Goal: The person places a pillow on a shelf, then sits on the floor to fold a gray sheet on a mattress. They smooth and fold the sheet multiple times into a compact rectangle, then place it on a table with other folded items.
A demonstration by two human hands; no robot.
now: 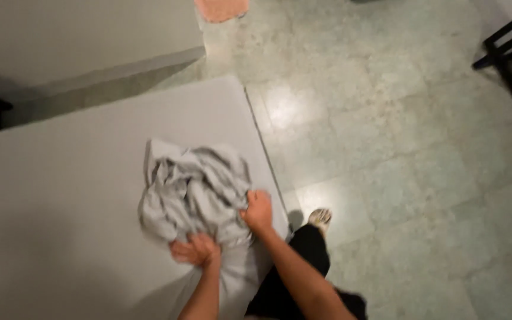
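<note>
Both hands are on a crumpled grey cloth that lies near the right edge of a grey mattress. On the cloth's lower edge, the left hand has its fingers curled into the fabric and looks closed on a fold, though the frame is blurred and the grip is hard to read exactly. At the cloth's right side, close to the mattress edge, the right hand is bunched in a loose fist with fabric gathered under the fingers.

The cloth sits in a rumpled heap, folds piled on one another, with nothing spread flat. It lies wholly on the mattress, toward the near right corner, and a smoother stretch of the same grey runs down from it toward the person's body.

As a judgement, the step in hand is gathering or sorting out the bundle: both hands grip at its near side while most of it is still wadded. A next move would call for finding an edge or corner in the heap and keeping the fabric from sliding off the right edge.

Beside the mattress is a pale green tiled floor, where the person's foot in a light shoe stands just off the edge, below a dark trouser leg.
</note>
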